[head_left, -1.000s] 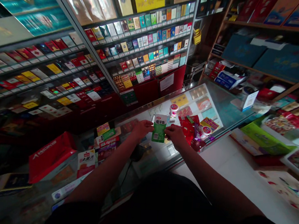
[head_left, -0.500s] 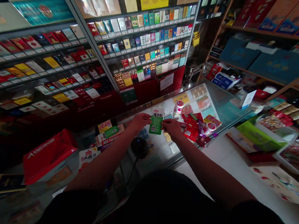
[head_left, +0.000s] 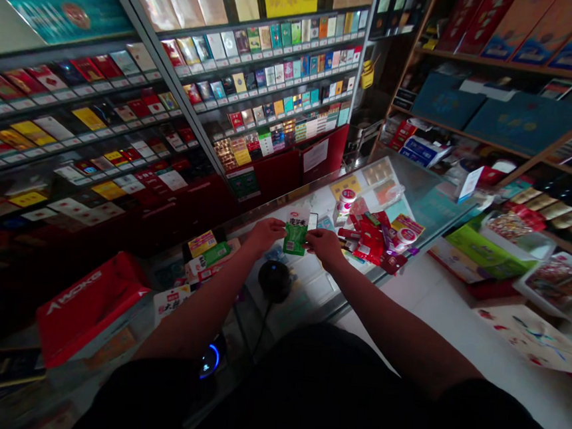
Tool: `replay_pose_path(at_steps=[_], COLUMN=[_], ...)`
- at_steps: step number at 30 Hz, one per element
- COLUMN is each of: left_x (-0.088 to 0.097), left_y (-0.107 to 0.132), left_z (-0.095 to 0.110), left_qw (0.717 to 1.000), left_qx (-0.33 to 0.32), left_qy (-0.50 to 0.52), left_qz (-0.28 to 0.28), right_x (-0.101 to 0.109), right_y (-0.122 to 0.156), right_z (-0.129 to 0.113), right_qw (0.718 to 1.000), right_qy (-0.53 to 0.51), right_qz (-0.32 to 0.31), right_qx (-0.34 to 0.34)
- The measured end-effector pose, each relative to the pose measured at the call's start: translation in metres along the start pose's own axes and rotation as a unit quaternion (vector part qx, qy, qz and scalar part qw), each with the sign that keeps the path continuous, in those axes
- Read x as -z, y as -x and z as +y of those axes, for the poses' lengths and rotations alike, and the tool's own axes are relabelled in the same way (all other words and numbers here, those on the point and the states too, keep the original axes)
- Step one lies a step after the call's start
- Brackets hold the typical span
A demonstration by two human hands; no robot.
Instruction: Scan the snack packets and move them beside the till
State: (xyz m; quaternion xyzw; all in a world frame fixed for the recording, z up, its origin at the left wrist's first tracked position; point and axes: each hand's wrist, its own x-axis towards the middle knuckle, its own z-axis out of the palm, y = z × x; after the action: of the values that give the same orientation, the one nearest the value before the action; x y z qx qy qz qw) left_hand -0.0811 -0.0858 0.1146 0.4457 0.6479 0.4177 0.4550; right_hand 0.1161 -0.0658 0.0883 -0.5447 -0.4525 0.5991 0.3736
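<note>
A small green and white snack packet [head_left: 295, 234] with dark lettering is held up over the glass counter [head_left: 314, 284]. My left hand [head_left: 267, 234] pinches its left edge, and my right hand [head_left: 324, 246] grips the right edge. Just below it a black round-headed device [head_left: 274, 280] with a cable stands on the counter. To the right of my right hand lies a pile of red and purple snack packets [head_left: 372, 239]. A white and pink tub [head_left: 346, 201] stands behind that pile.
Shelves of cigarette packs [head_left: 278, 73] rise behind the counter. At left sit a red box [head_left: 90, 304] and several snack boxes [head_left: 212, 255]. On the right are a green carton [head_left: 487, 255] and wooden shelves [head_left: 477, 141] with boxes.
Both hands still hold the packet, which now looks slightly bent. The view has shifted a little, and a blue glowing ring shows beside my left forearm.
</note>
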Motion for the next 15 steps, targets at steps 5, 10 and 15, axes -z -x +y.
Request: replay_pose_path(at_steps=[5, 10, 15], left_x=[0.006, 0.015, 0.024], left_y=[0.000, -0.003, -0.006], left_z=[-0.009, -0.024, -0.039], left_qw=[1.000, 0.999, 0.999], left_qx=[0.001, 0.013, -0.002], left_qy=[0.005, 0.021, -0.014], left_qz=[-0.011, -0.029, -0.033], right_x=[-0.009, -0.019, -0.028], right_y=[0.000, 0.002, 0.005], right_z=[0.012, 0.022, 0.032], right_qw=[1.000, 0.999, 0.999], right_qy=[0.025, 0.048, 0.036], right_qz=[0.012, 0.015, -0.003], right_qx=[0.014, 0.011, 0.005])
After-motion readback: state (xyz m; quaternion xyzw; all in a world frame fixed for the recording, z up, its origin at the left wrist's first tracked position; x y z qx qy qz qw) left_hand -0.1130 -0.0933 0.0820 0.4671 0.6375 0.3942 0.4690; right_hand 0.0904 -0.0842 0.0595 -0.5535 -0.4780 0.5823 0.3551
